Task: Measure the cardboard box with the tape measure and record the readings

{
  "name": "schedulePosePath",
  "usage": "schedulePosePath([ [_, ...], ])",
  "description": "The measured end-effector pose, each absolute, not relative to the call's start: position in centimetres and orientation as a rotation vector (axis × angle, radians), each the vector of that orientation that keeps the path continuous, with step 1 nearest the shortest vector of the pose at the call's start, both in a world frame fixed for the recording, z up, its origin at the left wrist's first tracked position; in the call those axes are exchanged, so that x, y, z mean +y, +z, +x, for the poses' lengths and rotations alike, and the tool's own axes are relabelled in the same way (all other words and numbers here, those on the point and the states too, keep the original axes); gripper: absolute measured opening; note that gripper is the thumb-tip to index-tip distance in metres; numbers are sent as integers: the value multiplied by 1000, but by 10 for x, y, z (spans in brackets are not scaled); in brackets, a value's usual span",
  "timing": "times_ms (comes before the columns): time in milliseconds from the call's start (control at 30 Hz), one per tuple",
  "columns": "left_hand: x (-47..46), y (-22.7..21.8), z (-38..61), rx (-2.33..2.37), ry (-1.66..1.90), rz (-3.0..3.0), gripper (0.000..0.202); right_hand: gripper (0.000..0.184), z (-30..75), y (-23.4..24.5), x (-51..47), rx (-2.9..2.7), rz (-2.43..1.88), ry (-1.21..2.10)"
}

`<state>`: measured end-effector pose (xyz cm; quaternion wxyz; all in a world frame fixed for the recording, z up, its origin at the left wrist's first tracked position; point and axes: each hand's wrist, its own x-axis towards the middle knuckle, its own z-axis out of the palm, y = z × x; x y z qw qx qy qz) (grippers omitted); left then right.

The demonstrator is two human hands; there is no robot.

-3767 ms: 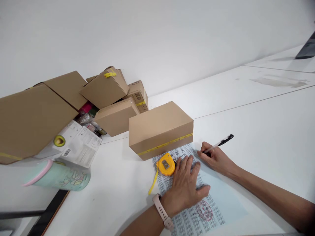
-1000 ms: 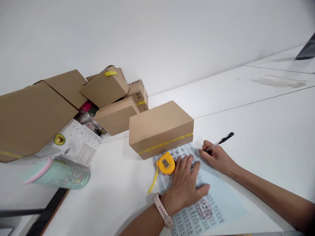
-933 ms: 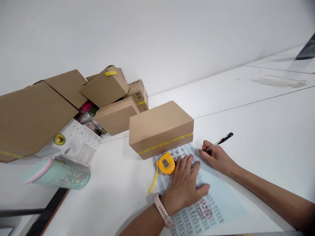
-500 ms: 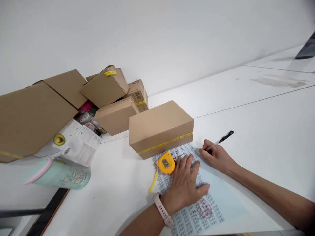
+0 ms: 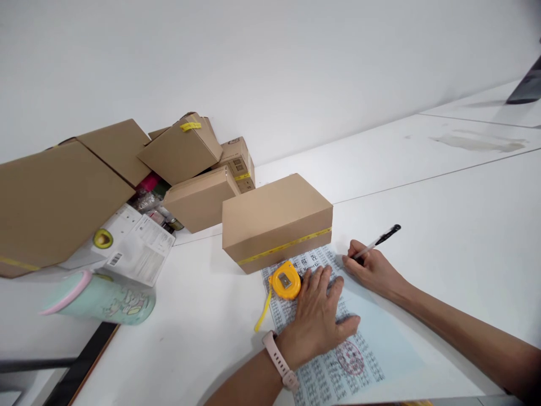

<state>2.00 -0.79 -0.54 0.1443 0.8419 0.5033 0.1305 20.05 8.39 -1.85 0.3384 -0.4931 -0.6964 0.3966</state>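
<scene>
My left hand (image 5: 319,313) lies flat with spread fingers on a printed sheet of paper (image 5: 367,361) that bears a red round stamp. Right beside its fingertips is a yellow tape measure (image 5: 286,281), its short yellow tongue sticking out toward me. My right hand (image 5: 372,269) is closed around a pen (image 5: 382,237) with a black cap end and clear barrel; its tip is hidden by the fingers, low at the paper's upper right part. Just beyond the sheet's top edge stands a cardboard box (image 5: 276,220) with a strip of yellow tape along its side.
Several more cardboard boxes (image 5: 181,149) are piled at the back left against the wall. A white box with an avocado picture (image 5: 141,248) and a mint green cup with a pink rim (image 5: 105,299) stand at left. A dark object (image 5: 526,84) is at the far right.
Both hands, the pen, the paper and the tape measure look the same. Only a very slight shift of the view shows.
</scene>
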Motion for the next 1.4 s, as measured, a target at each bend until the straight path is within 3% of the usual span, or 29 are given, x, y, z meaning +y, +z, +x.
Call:
schedulePosePath([
  [433, -7, -5, 20, 1452, 370, 2431, 71, 22, 200, -19, 84, -1814, -1282, 1030],
  [600, -8, -5, 22, 1458, 438, 2478, 68, 23, 206, -12, 83, -1748, -1302, 858],
  [767, -13, 12, 13, 1555, 889, 2542, 21, 19, 231, -13, 91, -2020, -1264, 490],
  [833, -16, 18, 1, 1757, 1013, 2440, 13, 22, 239, -19, 94, -2151, -1261, 369],
  [1000, -19, 17, -30, 2045, 864, 1935, 56, 43, 242, -30, 99, -2304, -1168, 94],
  [1100, -22, 21, -37, 1898, 915, 1758, 57, 40, 235, -20, 91, -2138, -1181, 68],
  [1167, -27, 33, -37, 1740, 967, 1700, 52, 34, 226, -4, 79, -1986, -1176, 235],
  [1233, -34, 50, -35, 1445, 1027, 1559, 46, 32, 214, 17, 63, -1861, -1152, 663],
  [1333, -42, 71, -32, 1080, 1108, 1309, 44, 47, 194, 50, 40, -1616, -1033, 1515],
  [1400, -45, 77, -32, 1052, 1135, 1281, 44, 52, 183, 67, 29, -1502, -919, 1799],
])
